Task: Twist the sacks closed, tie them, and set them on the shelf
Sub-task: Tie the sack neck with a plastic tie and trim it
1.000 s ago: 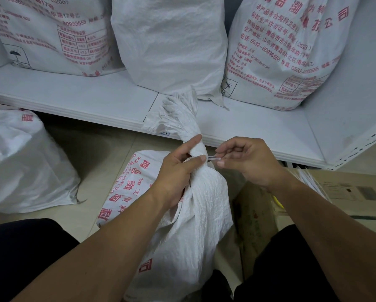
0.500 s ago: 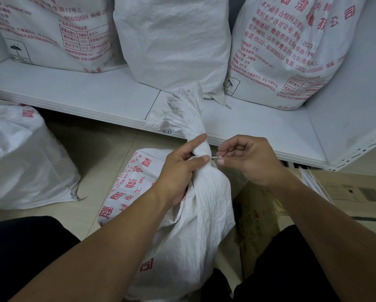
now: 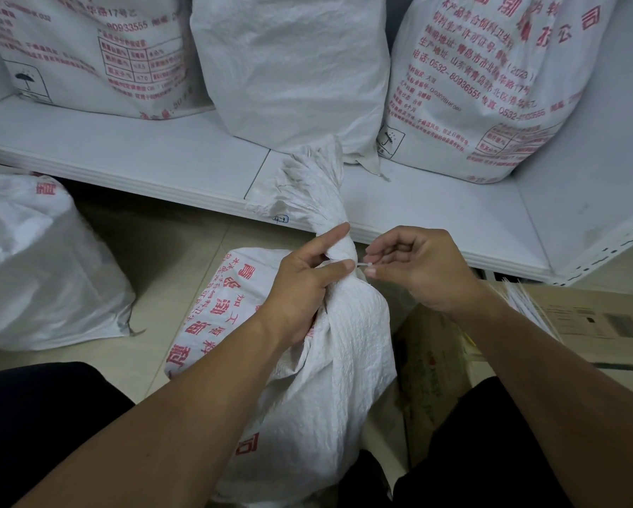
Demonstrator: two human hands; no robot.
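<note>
A white woven sack (image 3: 329, 364) with red print stands on the floor between my knees, its neck twisted tight and its frayed top (image 3: 309, 185) fanning out above. My left hand (image 3: 300, 284) grips the twisted neck, thumb and forefinger around it. A thin white tie (image 3: 361, 265) sticks out from the neck toward the right. My right hand (image 3: 413, 267) pinches the tie's end, just right of the neck. The white shelf (image 3: 168, 155) runs across behind the sack.
Three filled sacks stand on the shelf: a printed one (image 3: 98, 49) left, a plain one (image 3: 293, 67) middle, a printed one (image 3: 490, 78) right. Another white sack (image 3: 40, 265) lies on the floor at left. A cardboard box (image 3: 578, 320) with a bundle of white ties (image 3: 527, 306) sits at right.
My right hand has drawn closer to the neck, so less of the tie shows between the two hands. The left hand keeps its grip on the neck.
</note>
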